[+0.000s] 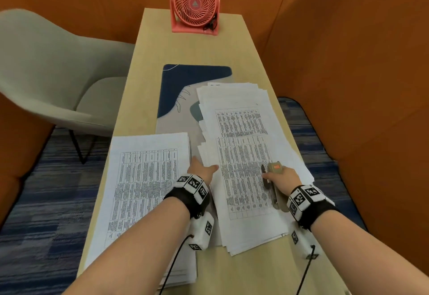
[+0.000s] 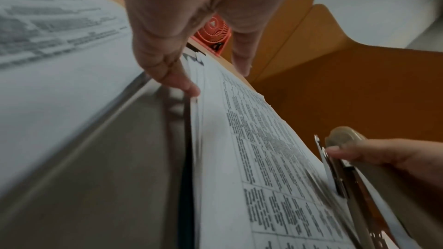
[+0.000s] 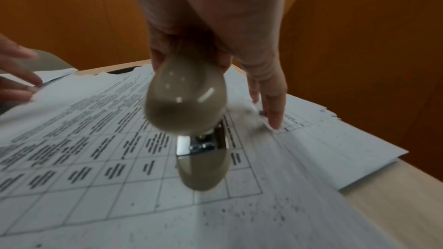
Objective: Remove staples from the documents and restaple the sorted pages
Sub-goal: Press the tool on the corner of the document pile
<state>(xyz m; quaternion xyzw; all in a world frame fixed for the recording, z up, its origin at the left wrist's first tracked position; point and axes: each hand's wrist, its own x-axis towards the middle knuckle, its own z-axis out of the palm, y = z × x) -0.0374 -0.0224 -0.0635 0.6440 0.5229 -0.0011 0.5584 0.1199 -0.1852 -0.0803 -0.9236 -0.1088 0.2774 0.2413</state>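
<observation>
Your right hand (image 1: 282, 177) grips the beige stapler (image 1: 271, 180), fingers (image 3: 273, 109) partly wrapped round its top, one straighter finger touching the page. The stapler sits on the right paper stack (image 1: 243, 155), toward its right edge. Your left hand (image 1: 200, 169) is open, fingers (image 2: 177, 80) straight, tips at the left edge of that stack, between it and the left paper stack (image 1: 144, 178). Both stacks lie on the counter (image 1: 148, 62), the right one fanned and messy, partly over a blue and grey mat (image 1: 185, 86). A pink fan (image 1: 195, 4) stands at the counter's far end. A grey chair (image 1: 46, 67) is off to your left.
</observation>
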